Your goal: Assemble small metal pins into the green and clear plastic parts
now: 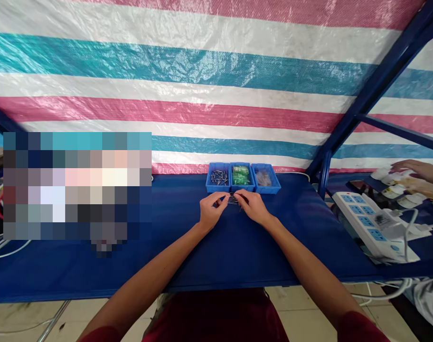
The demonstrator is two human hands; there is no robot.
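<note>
My left hand (212,209) is closed, thumb and fingers pinched together at the near side of the blue bins. Facing it, my right hand (252,205) is pinched too. Between the fingertips is what looks like a small clear plastic bag (232,199) with dark, thin pieces at it; the fingers partly hide it, so the details are unclear. Just beyond my hands stand three blue bins in a row. The left bin (208,183) holds metal screw-like pieces (220,177), the middle one green packets (241,175), the right one clear plastic bags (263,179).
A blue-covered table (238,256) lies under my arms. To the right is a white power strip (369,223) with plugs and cables, and another person's hand (416,168) near small white bottles. Blue frame bars (344,133) slant up at the right. A blurred patch covers the left.
</note>
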